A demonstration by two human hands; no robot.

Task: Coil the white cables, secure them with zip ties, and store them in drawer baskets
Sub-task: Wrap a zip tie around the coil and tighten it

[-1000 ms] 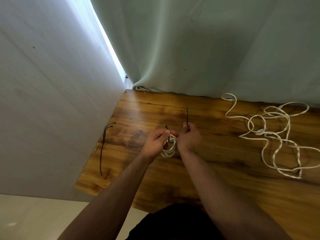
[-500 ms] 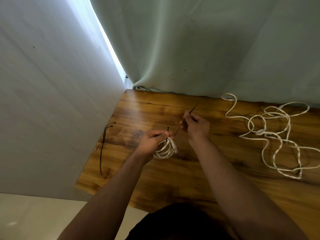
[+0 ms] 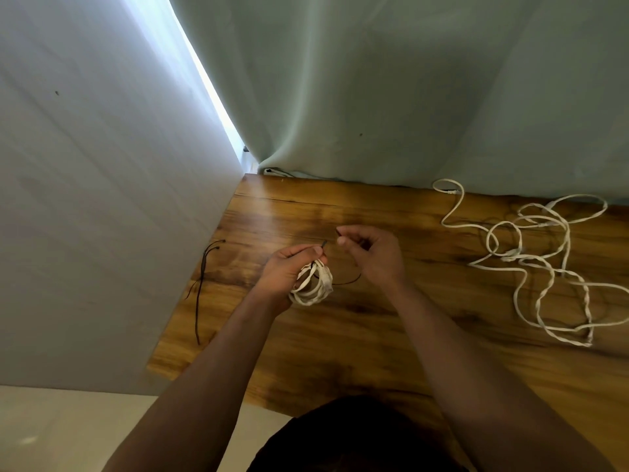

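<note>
Glossy wood-grain worktop (image 3: pixel 374 335). Near centre, left hand (image 3: pixel 289 267) gripping one round coil of white cable (image 3: pixel 311 289); right hand (image 3: pixel 372 258) beside it, fingers curled, pinching a thin black zip tie (image 3: pixel 349 282) looped round the coil. One loose white cable (image 3: pixel 544 267) tangled far right. Spare black ties (image 3: pixel 203 277) at left edge, count unclear

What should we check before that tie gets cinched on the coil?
1. Left hand grips the coiled cable: ok.
2. Zip tie runs through the coil: ok.
3. Right hand pinches the tie's tail: ok, a dark tip shows at its fingertips.
4. Tail threaded into the tie's head: cannot tell.
5. Spare zip ties at the table edge: ok.
6. Loose cable coiled: not ok, it lies sprawled at the right.
</note>
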